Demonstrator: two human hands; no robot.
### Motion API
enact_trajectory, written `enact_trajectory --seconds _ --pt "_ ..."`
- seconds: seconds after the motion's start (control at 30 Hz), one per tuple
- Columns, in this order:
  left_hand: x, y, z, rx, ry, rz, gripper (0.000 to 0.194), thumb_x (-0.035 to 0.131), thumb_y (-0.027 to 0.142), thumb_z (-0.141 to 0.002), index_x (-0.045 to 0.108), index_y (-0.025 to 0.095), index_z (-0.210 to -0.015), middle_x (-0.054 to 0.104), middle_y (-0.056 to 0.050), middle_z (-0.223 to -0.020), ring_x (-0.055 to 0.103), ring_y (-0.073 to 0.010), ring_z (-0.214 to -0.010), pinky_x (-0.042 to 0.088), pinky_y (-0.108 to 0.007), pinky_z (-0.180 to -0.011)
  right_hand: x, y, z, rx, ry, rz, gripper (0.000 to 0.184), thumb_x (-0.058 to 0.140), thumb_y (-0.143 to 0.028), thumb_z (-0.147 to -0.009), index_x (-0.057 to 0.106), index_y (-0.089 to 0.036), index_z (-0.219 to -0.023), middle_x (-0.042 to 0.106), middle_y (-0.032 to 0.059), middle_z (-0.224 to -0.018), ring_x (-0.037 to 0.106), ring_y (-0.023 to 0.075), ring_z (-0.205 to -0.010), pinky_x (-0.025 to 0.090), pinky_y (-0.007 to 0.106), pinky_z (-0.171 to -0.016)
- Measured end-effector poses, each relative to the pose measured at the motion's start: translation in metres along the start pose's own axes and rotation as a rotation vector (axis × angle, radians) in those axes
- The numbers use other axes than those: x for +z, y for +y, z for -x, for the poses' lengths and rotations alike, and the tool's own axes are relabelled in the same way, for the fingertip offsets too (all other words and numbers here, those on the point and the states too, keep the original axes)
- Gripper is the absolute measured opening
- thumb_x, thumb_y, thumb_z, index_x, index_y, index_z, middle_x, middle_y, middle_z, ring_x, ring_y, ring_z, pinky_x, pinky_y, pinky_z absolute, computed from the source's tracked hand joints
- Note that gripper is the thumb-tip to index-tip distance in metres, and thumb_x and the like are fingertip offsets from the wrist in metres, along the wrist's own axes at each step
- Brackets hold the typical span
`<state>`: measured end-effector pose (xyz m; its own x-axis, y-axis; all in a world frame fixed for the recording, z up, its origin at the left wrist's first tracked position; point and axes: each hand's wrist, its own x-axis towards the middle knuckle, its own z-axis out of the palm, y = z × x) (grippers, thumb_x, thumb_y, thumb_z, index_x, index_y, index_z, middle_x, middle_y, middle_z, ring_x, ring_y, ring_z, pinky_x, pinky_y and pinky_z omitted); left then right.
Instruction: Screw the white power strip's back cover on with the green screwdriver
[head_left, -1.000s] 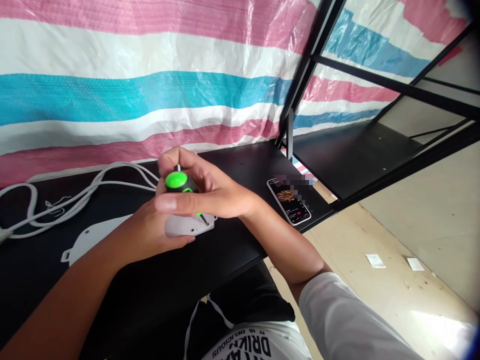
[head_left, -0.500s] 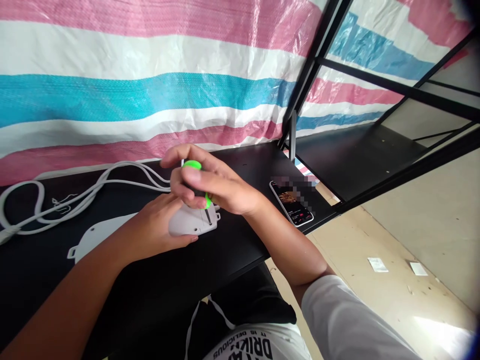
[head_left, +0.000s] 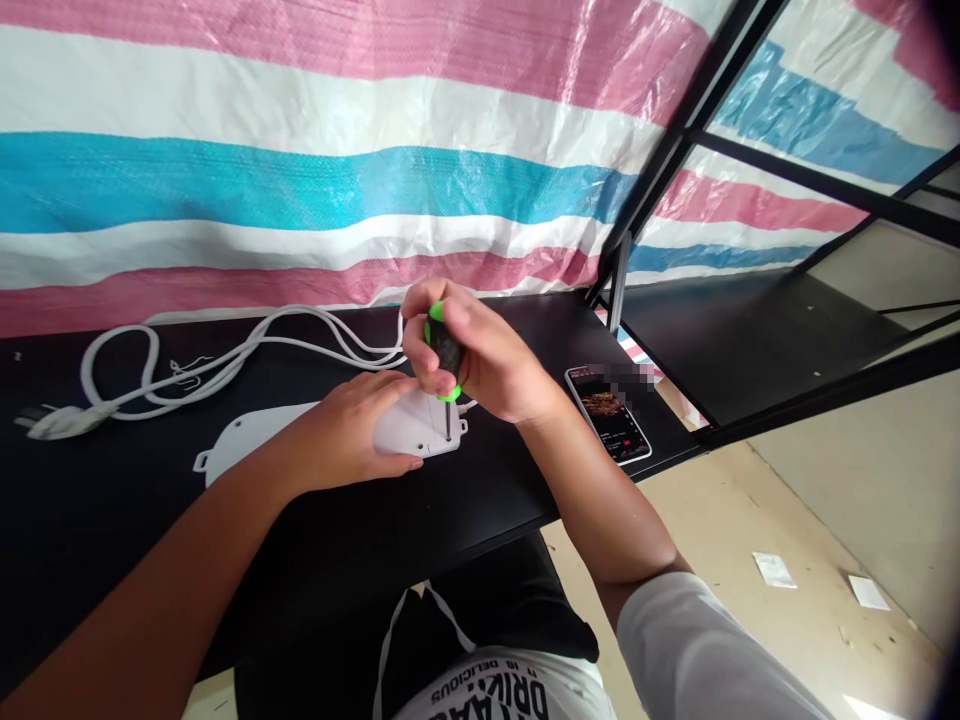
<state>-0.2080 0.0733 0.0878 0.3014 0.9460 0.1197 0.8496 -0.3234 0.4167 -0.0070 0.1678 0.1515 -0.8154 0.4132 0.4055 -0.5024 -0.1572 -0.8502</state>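
Note:
My right hand [head_left: 480,355] is wrapped round a short green and black screwdriver [head_left: 444,352], held upright with its tip on the right corner of a white plastic housing [head_left: 420,428]. My left hand [head_left: 352,430] lies over the housing's left part and presses it onto the black table [head_left: 112,510]. A flat white plate [head_left: 240,445] lies beside the housing on the left, partly hidden by my left forearm.
A looped white cable [head_left: 217,370] with a plug [head_left: 49,423] lies at the back left. A phone [head_left: 609,412] with a lit screen rests near the table's right edge. Black metal frame bars [head_left: 660,165] rise at the right. Striped tarpaulin hangs behind.
My right hand has turned the screwdriver from tilted to upright and closed fully round its handle. The view has shifted left, so everything sits further right.

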Motion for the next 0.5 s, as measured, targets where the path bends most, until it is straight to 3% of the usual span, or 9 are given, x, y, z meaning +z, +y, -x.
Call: enact_trajectory --seconds 0.1,0.27,0.4,0.5 --pt "-0.002 0.005 0.001 -0.023 -0.009 0.009 0.072 0.078 0.043 -0.085 0.051 0.021 -0.148 0.055 -0.014 -0.152 0.05 -0.0363 -0.144 0.039 -0.051 -0.122 0.0 -0.002 0.0 0.025 0.02 0.032 0.051 0.062 -0.073 -0.095 0.066 -0.022 -0.103 0.058 -0.0006 -0.08 0.051 0.0121 -0.059 0.044 0.028 -0.053" --pt "-0.007 0.016 0.002 0.005 -0.034 0.073 0.084 0.091 0.047 -0.077 0.054 0.019 -0.147 0.055 -0.016 -0.152 0.052 -0.0366 -0.141 0.04 -0.051 -0.122 0.011 -0.006 0.01 -0.004 0.068 0.11 0.03 0.066 -0.051 -0.102 0.065 -0.021 -0.099 0.065 0.0032 -0.09 0.065 0.0146 -0.069 0.051 0.029 -0.06" --pt "-0.005 0.011 0.002 -0.021 -0.055 0.058 0.093 0.091 0.049 -0.074 0.05 0.022 -0.153 0.056 -0.014 -0.151 0.053 -0.0378 -0.14 0.041 -0.052 -0.119 0.012 -0.009 0.012 0.02 0.102 0.057 0.021 0.076 -0.041 -0.097 0.064 -0.025 -0.105 0.057 -0.0022 -0.077 0.051 0.0108 -0.056 0.04 0.025 -0.053" --pt "-0.003 0.007 0.002 -0.023 -0.067 0.06 0.096 0.09 0.055 -0.072 0.049 0.022 -0.153 0.057 -0.015 -0.149 0.052 -0.039 -0.14 0.041 -0.053 -0.117 0.012 -0.013 0.01 0.06 0.108 0.035 0.032 0.066 -0.054 -0.099 0.071 -0.023 -0.104 0.054 0.0004 -0.074 0.048 0.0137 -0.057 0.04 0.03 -0.053"
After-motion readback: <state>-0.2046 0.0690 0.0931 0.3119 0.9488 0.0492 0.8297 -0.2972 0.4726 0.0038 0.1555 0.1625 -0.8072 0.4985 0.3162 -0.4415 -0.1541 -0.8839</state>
